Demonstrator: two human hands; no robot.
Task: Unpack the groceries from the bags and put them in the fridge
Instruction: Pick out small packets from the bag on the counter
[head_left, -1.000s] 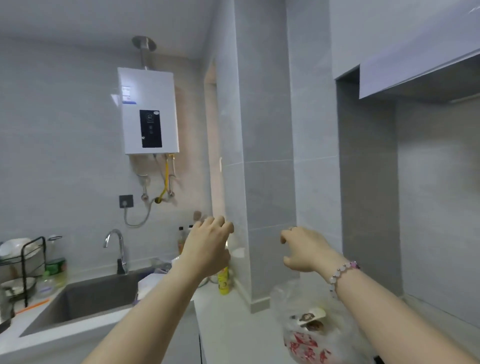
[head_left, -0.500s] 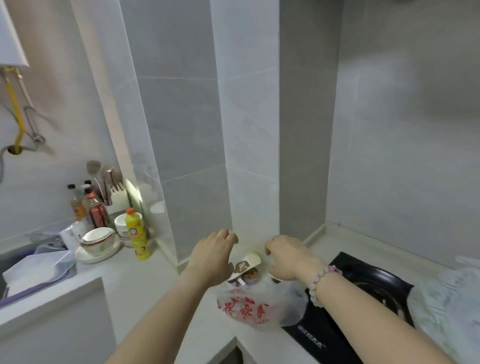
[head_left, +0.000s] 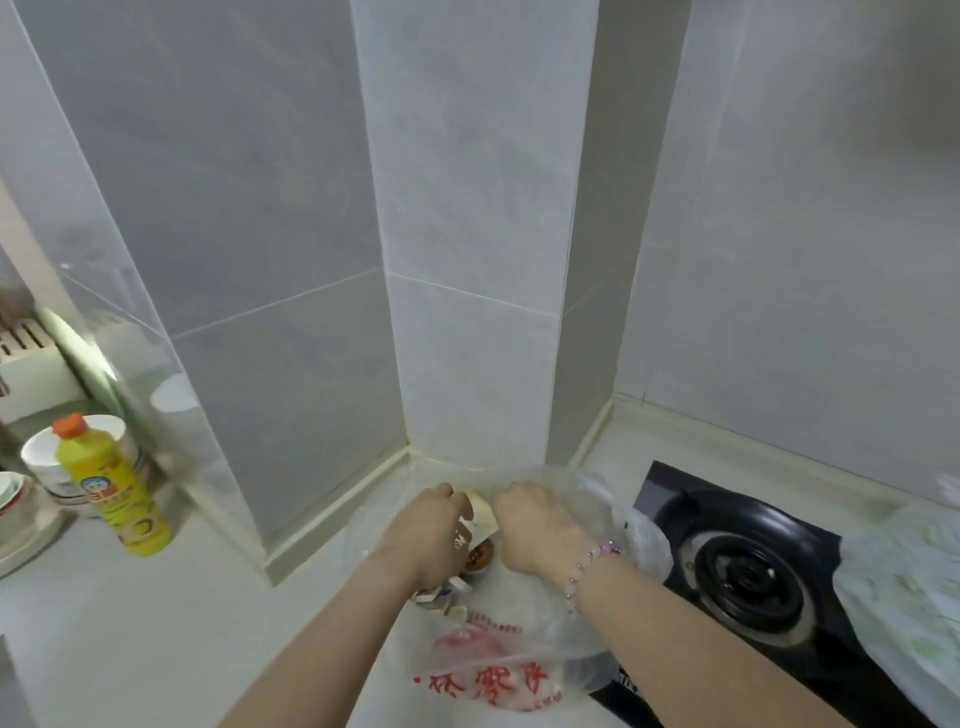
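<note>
Plastic bag (head_left: 493, 670) with red print lies on the counter (head_left: 156, 623), its edge over the stove (head_left: 748, 571). Your left hand (head_left: 426, 535) and right hand (head_left: 540, 525) curl fingers down at its mouth, above small cups (head_left: 478, 558); whether they pinch film, cannot tell.

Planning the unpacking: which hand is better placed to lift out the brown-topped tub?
Probably left: the left hand rests against the tub, while the right hand seems to hold the bag open.
</note>
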